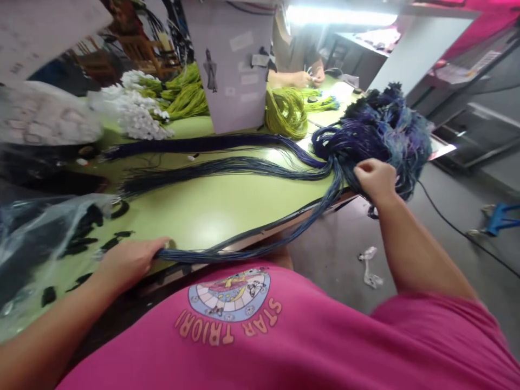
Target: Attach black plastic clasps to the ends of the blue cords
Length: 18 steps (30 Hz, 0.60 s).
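Observation:
My left hand (132, 261) is closed around the end of a bundle of thin blue wires (260, 250), which runs along the table's front edge and curves up to the right. At the table's right end lies a large heap of dark blue and purple wires (377, 130). My right hand (377, 180) is closed at the near side of this heap, its fingers curled on the strands. Two more bundles, a purple one (211, 143) and a dark blue-grey one (219, 168), stretch leftward from the heap across the green table (190, 216).
Behind stand yellow-green wires (286, 111), white connectors (138, 108) and a pale panel (233, 70). Another person's hands (309, 78) work under the lamp (341, 16). Clear plastic bags (36, 233) and black pieces (89, 216) lie left. A cable (459, 230) crosses the floor.

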Each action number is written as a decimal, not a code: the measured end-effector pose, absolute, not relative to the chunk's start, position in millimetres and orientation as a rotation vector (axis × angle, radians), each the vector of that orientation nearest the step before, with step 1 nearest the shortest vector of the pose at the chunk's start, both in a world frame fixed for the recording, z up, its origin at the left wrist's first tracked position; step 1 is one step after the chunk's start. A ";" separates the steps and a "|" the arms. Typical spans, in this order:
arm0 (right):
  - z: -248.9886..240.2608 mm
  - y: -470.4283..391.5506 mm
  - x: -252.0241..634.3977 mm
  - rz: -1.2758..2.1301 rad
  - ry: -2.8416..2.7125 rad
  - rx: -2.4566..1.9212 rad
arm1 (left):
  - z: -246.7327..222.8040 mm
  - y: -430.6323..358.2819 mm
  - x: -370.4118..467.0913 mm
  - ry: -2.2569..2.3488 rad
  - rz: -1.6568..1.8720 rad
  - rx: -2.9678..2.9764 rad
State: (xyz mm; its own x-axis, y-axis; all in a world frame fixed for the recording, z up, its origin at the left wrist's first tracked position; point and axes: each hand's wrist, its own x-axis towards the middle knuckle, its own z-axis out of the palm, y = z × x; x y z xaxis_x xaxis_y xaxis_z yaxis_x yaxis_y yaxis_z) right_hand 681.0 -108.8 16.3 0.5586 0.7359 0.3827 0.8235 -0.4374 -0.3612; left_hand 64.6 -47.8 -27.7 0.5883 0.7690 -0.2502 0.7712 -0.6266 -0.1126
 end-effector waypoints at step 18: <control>-18.6 -27.3 771.8 -0.503 -1.907 -2.433 | -58.3 -19.2 65.9 1.403 -0.615 2.623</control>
